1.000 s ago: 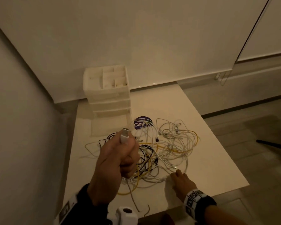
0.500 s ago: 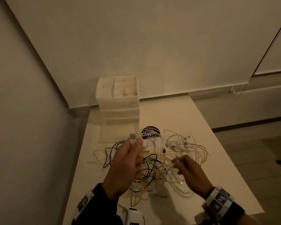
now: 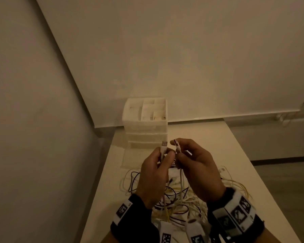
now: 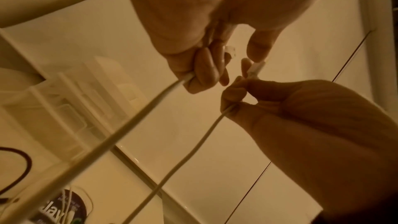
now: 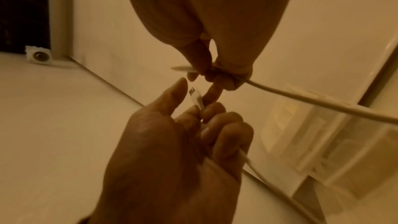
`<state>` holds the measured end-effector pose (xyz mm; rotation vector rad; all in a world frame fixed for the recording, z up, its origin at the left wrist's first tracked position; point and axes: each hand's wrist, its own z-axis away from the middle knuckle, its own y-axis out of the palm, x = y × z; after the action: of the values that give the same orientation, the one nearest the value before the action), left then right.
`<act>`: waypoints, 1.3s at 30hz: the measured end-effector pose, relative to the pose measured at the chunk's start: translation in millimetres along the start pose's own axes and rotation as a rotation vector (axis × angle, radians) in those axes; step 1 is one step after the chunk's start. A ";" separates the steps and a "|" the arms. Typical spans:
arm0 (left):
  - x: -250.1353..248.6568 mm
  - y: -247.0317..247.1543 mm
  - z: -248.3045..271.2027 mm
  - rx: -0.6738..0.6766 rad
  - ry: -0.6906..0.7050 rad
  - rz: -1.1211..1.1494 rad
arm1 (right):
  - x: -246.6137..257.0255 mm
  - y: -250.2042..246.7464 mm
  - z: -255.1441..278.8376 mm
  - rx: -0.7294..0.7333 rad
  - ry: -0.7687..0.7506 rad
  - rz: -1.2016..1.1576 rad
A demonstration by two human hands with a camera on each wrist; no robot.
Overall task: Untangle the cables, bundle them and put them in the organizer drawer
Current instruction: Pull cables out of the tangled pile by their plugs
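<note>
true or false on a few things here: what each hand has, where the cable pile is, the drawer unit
1. The left hand grips a white cable end with its plug pointing up. True.
2. The right hand is empty and flat on the table. False: it pinches a second white plug, raised above the table.
3. The two plugs are pushed together. False: a gap separates them.
4. The tangled cables lie on the table beneath the hands. True.
5. The drawer unit stands at the table's far end. True.
6. A bundled cable already sits in the unit's top tray. False: none shows there.
</note>
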<state>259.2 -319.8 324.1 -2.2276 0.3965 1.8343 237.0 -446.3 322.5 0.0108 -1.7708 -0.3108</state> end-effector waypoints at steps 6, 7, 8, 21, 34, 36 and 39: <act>7.9 9.0 -9.5 -0.083 -0.001 -0.051 | -4.4 10.9 -0.7 -0.182 -0.016 0.010; 11.3 9.6 -10.7 -0.098 -0.001 -0.070 | -4.2 11.5 -0.6 -0.179 -0.015 0.020; 15.8 11.3 -13.0 -0.110 0.004 -0.078 | -5.4 10.0 -2.3 -0.177 -0.014 0.042; -9.4 -5.5 -44.7 -0.288 0.138 -0.011 | -62.9 -20.8 12.1 0.158 0.018 0.244; -70.1 -36.6 -42.2 -0.149 0.357 0.269 | -132.5 -46.9 -1.9 0.506 0.039 0.797; -75.7 -43.5 -43.0 -0.119 0.370 0.224 | -147.8 -56.2 6.2 0.433 0.167 0.776; -47.8 -40.5 -37.7 0.059 0.189 -0.153 | -144.6 -58.5 5.2 0.344 0.271 0.647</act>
<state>299.4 -291.8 378.5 -2.3286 0.2996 1.5233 255.1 -476.2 170.4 -0.2582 -1.4477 0.4446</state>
